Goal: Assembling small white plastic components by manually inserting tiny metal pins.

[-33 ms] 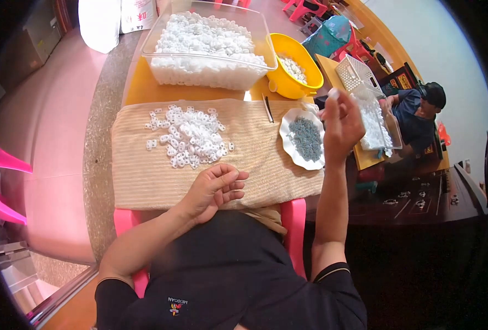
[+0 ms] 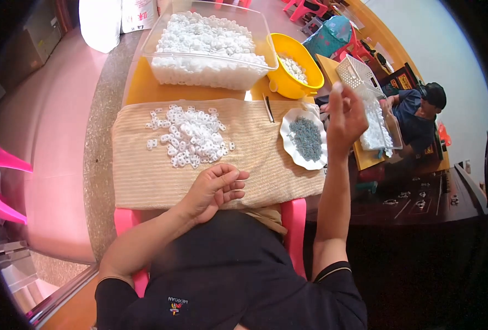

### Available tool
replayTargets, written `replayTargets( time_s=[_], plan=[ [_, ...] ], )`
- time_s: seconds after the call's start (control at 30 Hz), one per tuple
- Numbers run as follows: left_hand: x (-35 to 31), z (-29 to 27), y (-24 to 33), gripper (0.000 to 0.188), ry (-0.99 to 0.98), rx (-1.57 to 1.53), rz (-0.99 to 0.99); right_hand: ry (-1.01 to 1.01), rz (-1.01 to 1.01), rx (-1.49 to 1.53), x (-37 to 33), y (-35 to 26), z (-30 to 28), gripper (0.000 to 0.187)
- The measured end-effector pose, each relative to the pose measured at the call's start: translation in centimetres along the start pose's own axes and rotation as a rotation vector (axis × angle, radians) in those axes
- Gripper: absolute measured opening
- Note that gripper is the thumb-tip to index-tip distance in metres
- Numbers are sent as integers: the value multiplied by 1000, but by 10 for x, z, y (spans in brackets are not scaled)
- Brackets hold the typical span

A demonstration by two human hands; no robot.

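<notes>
My left hand [image 2: 217, 190] rests at the near edge of the cloth, thumb and forefinger pressed together and the other fingers curled. Anything in its pinch is too small to make out. Beyond it lies a loose heap of small white plastic pieces with two holes each [image 2: 194, 135]. Raised beyond the right side of the cloth, my right hand [image 2: 347, 118] has its fingers drawn together. A whitish spot shows at its fingertip; I cannot tell whether that is a held piece. Beside this hand sits a white scalloped dish [image 2: 289, 149] of small dark grey parts [image 2: 305, 138].
A clear plastic bin [image 2: 211, 71] full of white pieces stands at the back, beside a yellow basin [image 2: 290, 47] with more pieces. Two thin tools [image 2: 268, 110] lie on the beige cloth [image 2: 145, 190]. A co-worker [image 2: 417, 115] sits at right behind a clear tub [image 2: 396, 129].
My right hand has shifted slightly up and to the right. The dish appears nudged slightly to the right. My left hand stays in place.
</notes>
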State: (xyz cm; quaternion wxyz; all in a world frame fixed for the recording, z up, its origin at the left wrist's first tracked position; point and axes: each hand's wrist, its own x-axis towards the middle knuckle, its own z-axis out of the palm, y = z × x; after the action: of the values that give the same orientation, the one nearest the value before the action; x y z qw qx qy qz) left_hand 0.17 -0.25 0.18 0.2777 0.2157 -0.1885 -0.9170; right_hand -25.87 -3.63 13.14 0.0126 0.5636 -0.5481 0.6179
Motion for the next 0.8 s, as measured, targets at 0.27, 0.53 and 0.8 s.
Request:
replayTargets(
  time_s=[0.27,0.53,0.8],
  plan=[
    [6,4,5,11,-11,9,-12,-250,-21,-436,21,65,26,22],
    [3,-2,4,11,-14,14,-15,-915,105,-113,-79,31,84,21],
    [0,-1,3,11,-21,-11,-11,-966,-12,-369,-83,14,83,20]
  ],
)
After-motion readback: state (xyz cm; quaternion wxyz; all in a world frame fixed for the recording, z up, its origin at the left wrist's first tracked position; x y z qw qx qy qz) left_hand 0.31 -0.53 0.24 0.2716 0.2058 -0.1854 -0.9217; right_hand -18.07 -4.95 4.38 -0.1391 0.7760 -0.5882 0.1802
